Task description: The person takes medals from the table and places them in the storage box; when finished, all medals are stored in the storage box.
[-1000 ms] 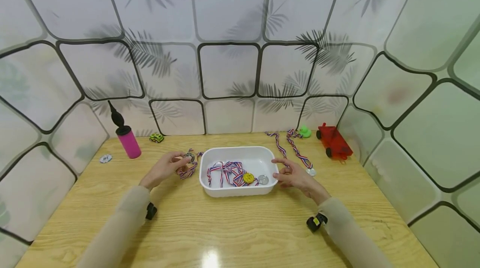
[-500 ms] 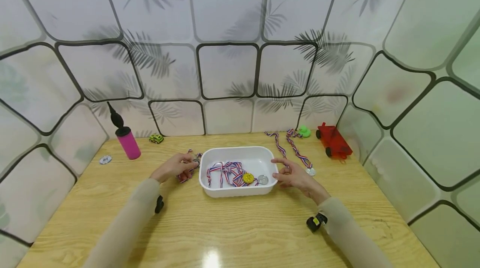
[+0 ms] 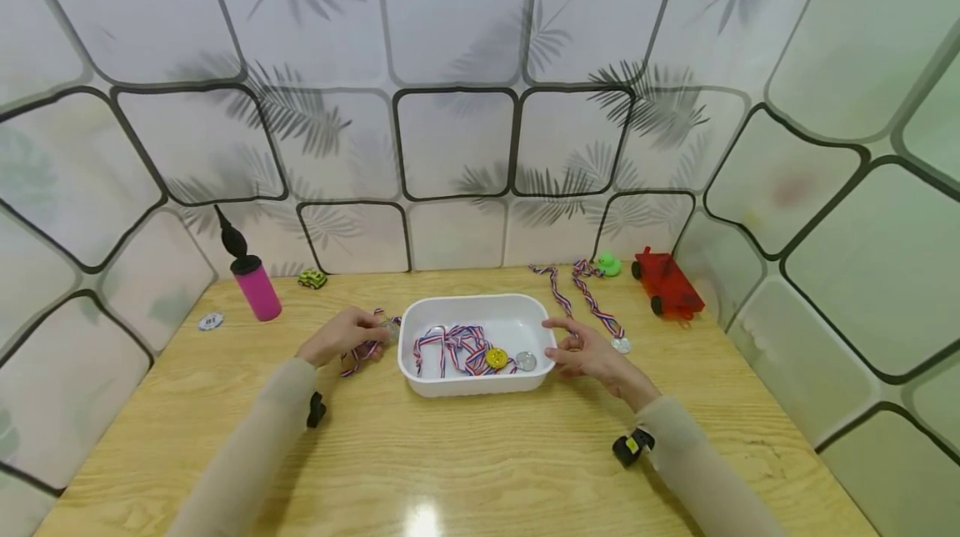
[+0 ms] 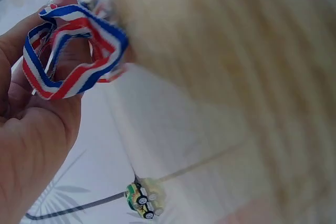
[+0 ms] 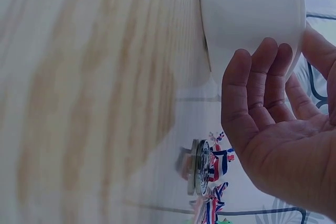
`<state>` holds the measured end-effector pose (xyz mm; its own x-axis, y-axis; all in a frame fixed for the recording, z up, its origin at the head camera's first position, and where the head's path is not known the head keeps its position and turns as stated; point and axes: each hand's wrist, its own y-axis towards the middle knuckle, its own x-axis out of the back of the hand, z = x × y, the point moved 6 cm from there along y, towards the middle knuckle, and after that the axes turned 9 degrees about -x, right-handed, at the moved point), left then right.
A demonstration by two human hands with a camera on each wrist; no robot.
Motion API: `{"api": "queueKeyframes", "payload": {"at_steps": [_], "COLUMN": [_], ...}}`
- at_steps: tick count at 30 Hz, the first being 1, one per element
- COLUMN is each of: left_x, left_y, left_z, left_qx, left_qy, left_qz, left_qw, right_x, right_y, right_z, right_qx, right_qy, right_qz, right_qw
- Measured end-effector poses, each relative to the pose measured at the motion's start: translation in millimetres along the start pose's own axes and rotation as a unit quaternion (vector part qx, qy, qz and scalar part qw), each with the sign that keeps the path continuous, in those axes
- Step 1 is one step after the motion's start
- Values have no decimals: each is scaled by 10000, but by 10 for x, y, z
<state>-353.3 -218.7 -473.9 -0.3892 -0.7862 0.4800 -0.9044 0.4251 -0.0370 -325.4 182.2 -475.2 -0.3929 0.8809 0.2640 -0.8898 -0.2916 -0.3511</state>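
Observation:
My left hand (image 3: 345, 337) pinches a silver medal (image 3: 391, 330) beside the left end of a white plastic tub (image 3: 472, 388). Its striped ribbon (image 4: 73, 80), red, white and blue, loops from the fingers in the left wrist view. Inside the tub lie a gold medal (image 3: 496, 358), a silver medal (image 3: 526, 361) and tangled striped ribbons (image 3: 467, 343). At the tub's right end, my right hand (image 3: 592, 353) holds the rim, its fingers (image 5: 236, 87) bent against the outer wall. Another silver medal (image 3: 621, 345) lies on the table right of that hand.
Striped ribbons (image 3: 588, 295) trail behind my right hand. At the back right are a green rubber duck (image 3: 608, 263) and a red toy cart (image 3: 667, 283). A pink hand pump (image 3: 257, 291), a toy car (image 3: 312, 278) and a round token (image 3: 211, 321) are at the left.
My left hand has moved right toward the tub and taken hold of the silver medal, dragging its ribbon a little. The right hand and the tub look still.

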Motion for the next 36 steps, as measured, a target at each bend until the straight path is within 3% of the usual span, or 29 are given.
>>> {"api": "queueKeyframes", "payload": {"at_steps": [3,16,27,36], "left_x": [73,402,400,348], "left_y": [-28,-17,32,119], "left_z": [-59,-577,-1016,-1366], "left_qx": [-12,-335,-856,-1209], "left_qy": [-62,237,388,134], "left_qz": [-159,-681,-722,-739], "left_qw": [9999,9968,9930,9898], "right_x": [-6,-2,3,1], "right_y": [2,0,11,3], "right_z": [-5,6,-15,2], "right_qx": [-15,-87,-115,-49], "right_qy": [-7,-3,48,11], "right_qz": [3,-48,-39,24], "right_qw": [10000,10000,9999,10000]}}
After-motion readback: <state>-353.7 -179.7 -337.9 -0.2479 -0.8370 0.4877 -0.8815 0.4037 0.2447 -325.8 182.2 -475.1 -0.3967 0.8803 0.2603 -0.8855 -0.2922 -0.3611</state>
